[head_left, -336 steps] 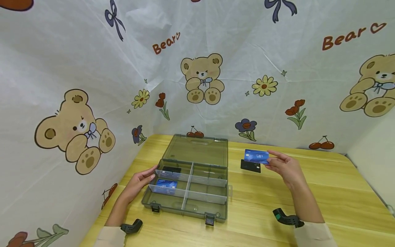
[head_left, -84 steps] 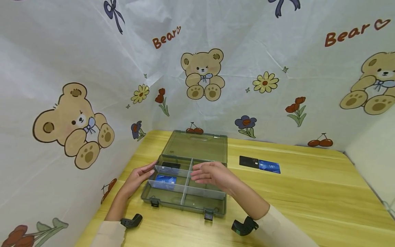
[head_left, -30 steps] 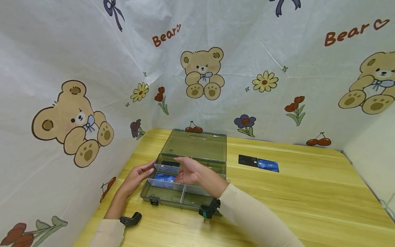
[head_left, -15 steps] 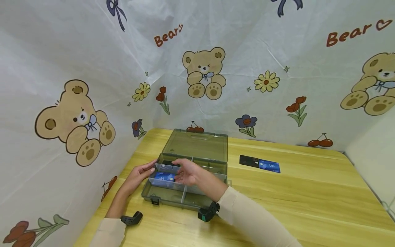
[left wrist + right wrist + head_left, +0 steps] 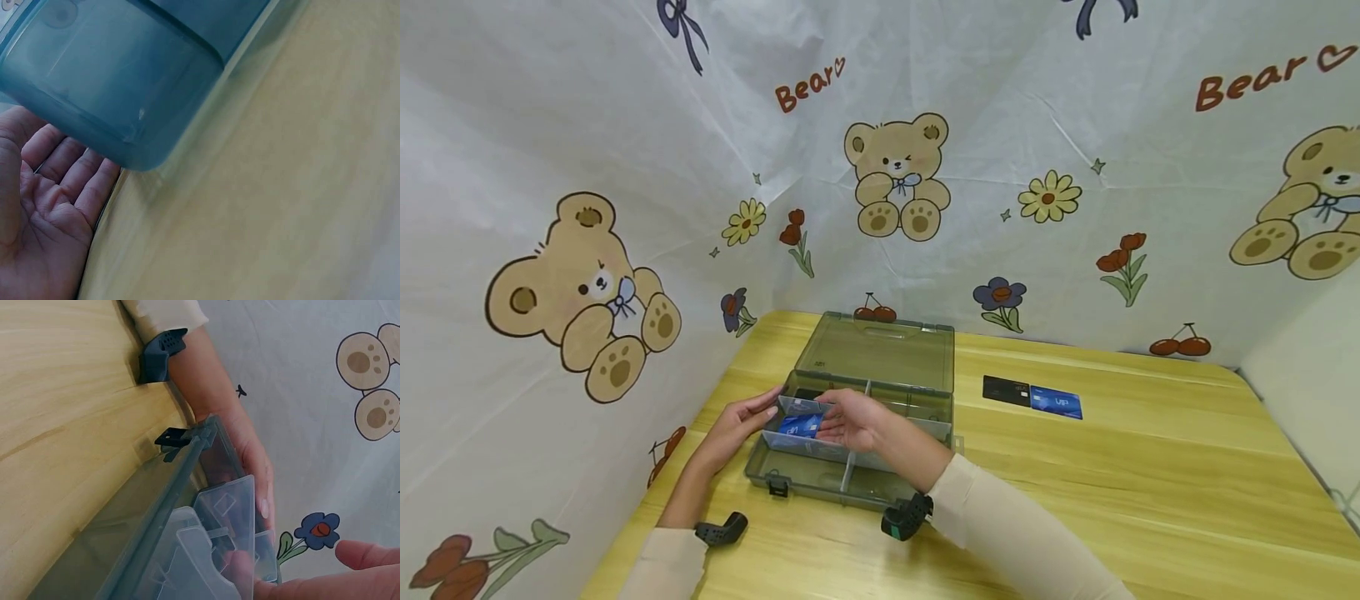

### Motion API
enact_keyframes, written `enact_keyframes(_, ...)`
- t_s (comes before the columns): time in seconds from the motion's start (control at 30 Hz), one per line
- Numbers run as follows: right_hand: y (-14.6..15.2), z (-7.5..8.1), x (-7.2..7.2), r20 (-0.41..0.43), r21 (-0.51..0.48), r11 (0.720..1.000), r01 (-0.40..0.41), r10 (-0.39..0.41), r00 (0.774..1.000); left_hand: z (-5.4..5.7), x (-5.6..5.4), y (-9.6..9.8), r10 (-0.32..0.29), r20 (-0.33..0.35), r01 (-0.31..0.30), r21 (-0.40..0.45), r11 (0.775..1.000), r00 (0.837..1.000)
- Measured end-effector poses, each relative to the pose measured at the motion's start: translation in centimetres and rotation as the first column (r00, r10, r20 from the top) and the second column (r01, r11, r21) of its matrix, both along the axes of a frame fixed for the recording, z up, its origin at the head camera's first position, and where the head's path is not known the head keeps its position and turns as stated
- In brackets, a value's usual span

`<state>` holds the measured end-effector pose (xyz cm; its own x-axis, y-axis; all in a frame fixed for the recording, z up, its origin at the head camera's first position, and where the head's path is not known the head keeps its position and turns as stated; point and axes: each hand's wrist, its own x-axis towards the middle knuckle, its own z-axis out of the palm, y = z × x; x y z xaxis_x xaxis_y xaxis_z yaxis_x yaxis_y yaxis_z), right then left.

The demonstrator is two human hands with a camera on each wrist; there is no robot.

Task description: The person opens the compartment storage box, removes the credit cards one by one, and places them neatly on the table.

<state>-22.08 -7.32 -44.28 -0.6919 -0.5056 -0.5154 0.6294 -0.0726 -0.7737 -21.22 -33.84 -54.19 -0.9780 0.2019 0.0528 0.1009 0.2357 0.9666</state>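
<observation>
Translucent grey-green plastic forms a divided, open-lidded box (image 5: pixel 808 473) on the wood-grained bench (image 5: pixel 1150 467). Against its left side, the left hand (image 5: pixel 733 425) lies open, fingers relaxed. Within its left middle compartment, the right hand (image 5: pixel 853 421) touches a blue rectangular card (image 5: pixel 797 426) — whether pinching, I cannot tell.

Blue rectangular card (image 5: pixel 799 426) tilted in translucent olive plastic box (image 5: pixel 880 358)

Its right end appears raised and is now touched by the bare right hand (image 5: pixel 856 421). The second blue rectangular card (image 5: pixel 1057 402), earlier held aloft by that hand, is now laid beside the black rectangular card (image 5: pixel 1007 391).
</observation>
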Motion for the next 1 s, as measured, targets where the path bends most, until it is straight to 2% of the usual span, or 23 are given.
enact_keyframes(0.2, -0.5, -0.2, 0.4, -0.172, 0.100, 0.995, -0.028, 0.045, 0.984, 0.0, -0.1, 0.0, -0.014, -0.009, 0.014, 0.002, 1.000, 1.000)
enact_keyframes(0.33, -0.9, -0.3, 0.7, -0.242, 0.142, 0.990, -0.008, 0.042, 0.969, 0.1, -0.1, 0.1, -0.017, -0.010, 0.017, 0.003, 1.000, 1.000)
enact_keyframes(0.77, -1.4, -0.5, 1.1, -0.389, 0.175, 0.983, 0.049, 0.023, 0.921, 0.2, 0.0, 0.0, 0.005, -0.010, -0.005, -0.002, 1.000, 1.000)
enact_keyframes(1.0, -1.8, -0.8, 0.6, -0.401, 0.184, 0.980, 0.071, 0.009, 0.916, 0.2, 0.1, 0.0, 0.004, 0.000, -0.004, 0.000, 1.000, 1.000)
